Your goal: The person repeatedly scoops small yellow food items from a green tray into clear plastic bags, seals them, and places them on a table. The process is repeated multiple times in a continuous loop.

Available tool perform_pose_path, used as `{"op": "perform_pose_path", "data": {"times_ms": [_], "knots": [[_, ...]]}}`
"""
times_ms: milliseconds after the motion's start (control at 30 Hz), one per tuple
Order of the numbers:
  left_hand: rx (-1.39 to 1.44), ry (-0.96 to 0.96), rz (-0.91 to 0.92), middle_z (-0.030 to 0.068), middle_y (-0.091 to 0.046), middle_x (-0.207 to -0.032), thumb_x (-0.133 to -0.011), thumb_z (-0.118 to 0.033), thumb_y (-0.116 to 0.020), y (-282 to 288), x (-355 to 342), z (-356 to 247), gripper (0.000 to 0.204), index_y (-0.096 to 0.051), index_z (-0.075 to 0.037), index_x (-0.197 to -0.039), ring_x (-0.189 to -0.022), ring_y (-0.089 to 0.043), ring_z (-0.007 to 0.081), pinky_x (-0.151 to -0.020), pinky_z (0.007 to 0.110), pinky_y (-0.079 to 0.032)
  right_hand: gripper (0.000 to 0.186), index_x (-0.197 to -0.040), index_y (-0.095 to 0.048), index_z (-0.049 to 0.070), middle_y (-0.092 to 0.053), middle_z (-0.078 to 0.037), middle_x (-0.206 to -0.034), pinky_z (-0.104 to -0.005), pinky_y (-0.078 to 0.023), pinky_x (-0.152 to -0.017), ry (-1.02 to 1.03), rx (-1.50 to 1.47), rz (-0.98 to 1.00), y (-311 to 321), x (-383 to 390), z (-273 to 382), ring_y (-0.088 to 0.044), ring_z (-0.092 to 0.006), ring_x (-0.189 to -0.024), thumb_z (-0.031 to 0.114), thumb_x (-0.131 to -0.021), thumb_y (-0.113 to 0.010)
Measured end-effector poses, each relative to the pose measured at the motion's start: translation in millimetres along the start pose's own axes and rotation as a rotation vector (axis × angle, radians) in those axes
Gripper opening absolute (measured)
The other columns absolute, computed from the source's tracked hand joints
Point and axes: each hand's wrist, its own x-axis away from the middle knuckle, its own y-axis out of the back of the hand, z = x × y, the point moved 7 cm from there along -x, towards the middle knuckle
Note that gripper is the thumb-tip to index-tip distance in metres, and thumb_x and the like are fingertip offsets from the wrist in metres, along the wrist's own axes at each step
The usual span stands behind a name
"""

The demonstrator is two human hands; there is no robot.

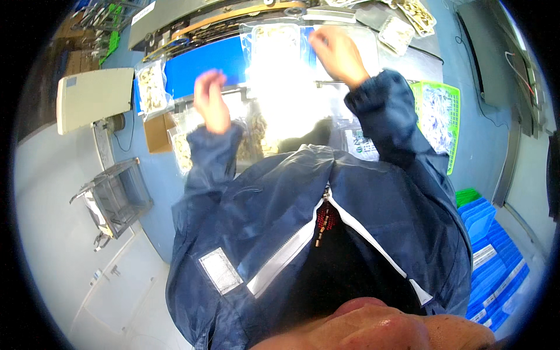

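A white tray inside a clear plastic bag (276, 36) lies at the far middle, partly washed out by glare. My right hand (343, 57) is by the bag's right edge, its fingers curled together; what they hold, if anything, I cannot make out. Left of the bag, my left hand (212, 102) is raised near the front edge of a blue belt (204, 69). Its fingers are blurred but look apart, with nothing seen in them. Bags of pale pieces (255, 131) lie below the belt, between my forearms, in strong glare.
At the left end of the belt lies a filled clear bag (153, 87), above a cardboard box (157, 133). White trays of pale pieces (396, 35) stand at the far right. A green basket (455, 122) holds silvery packets. Blue crates (496, 262) are stacked lower right.
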Motion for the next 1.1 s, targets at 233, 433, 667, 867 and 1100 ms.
{"op": "perform_pose_path", "data": {"times_ms": [233, 433, 667, 867, 1100], "knots": [[-0.643, 0.247, 0.226, 0.0237, -0.050, -0.127, -0.082, -0.006, -0.060, 46, 174, 77, 0.044, -0.050, 0.002, -0.125, -0.119, -0.047, 0.0402, -0.103, 0.045, -0.037, 0.020, -0.077, -0.068, 0.000, -0.060, -0.007, -0.057, -0.0301, -0.049, -0.053, -0.613, -0.590, 0.832, -139, 145, 31, -0.058, -0.0152, -0.051, 0.010, -0.086, -0.055], [-0.870, -0.022, 0.301, 0.0223, -0.051, -0.128, -0.080, -0.010, -0.063, 27, 212, 87, 0.043, -0.055, -0.003, -0.122, -0.123, -0.044, 0.0411, -0.105, 0.050, -0.034, 0.019, -0.097, -0.070, 0.004, -0.062, -0.009, -0.073, -0.0330, -0.052, -0.071, -0.128, -0.227, 0.849, -217, 196, -22, -0.061, -0.0186, -0.066, 0.006, -0.083, -0.056], [-0.364, 0.311, 0.207, 0.0192, -0.049, -0.134, -0.088, -0.014, -0.063, 45, 185, 84, 0.045, -0.051, -0.001, -0.129, -0.127, -0.045, 0.0338, -0.107, 0.042, -0.036, 0.020, -0.103, -0.068, 0.003, -0.063, -0.006, -0.090, -0.0271, -0.046, -0.074, -0.418, -0.513, 0.622, -135, 178, -7, -0.056, -0.0138, -0.081, 0.019, -0.090, -0.067], [0.181, 0.544, 0.570, 0.0052, -0.063, -0.115, -0.098, -0.017, -0.058, -39, 133, 30, 0.042, -0.048, -0.001, -0.135, -0.106, -0.058, 0.0151, -0.095, 0.031, -0.044, 0.022, -0.108, -0.069, 0.005, -0.061, -0.001, -0.088, -0.0219, -0.042, -0.068, -0.321, -0.570, 0.410, -8, 131, 46, -0.052, -0.0087, -0.077, 0.020, -0.092, -0.065], [0.466, 0.422, 0.422, 0.0049, -0.065, -0.103, -0.097, -0.022, -0.059, -132, 59, -41, 0.025, -0.062, -0.002, -0.112, -0.094, -0.059, 0.0103, -0.085, 0.026, -0.047, 0.021, -0.095, -0.072, 0.005, -0.056, 0.004, -0.083, -0.0224, -0.037, -0.061, -0.718, -0.657, 0.059, 51, 90, 8, -0.044, -0.0055, -0.066, 0.024, -0.092, -0.064]]}}
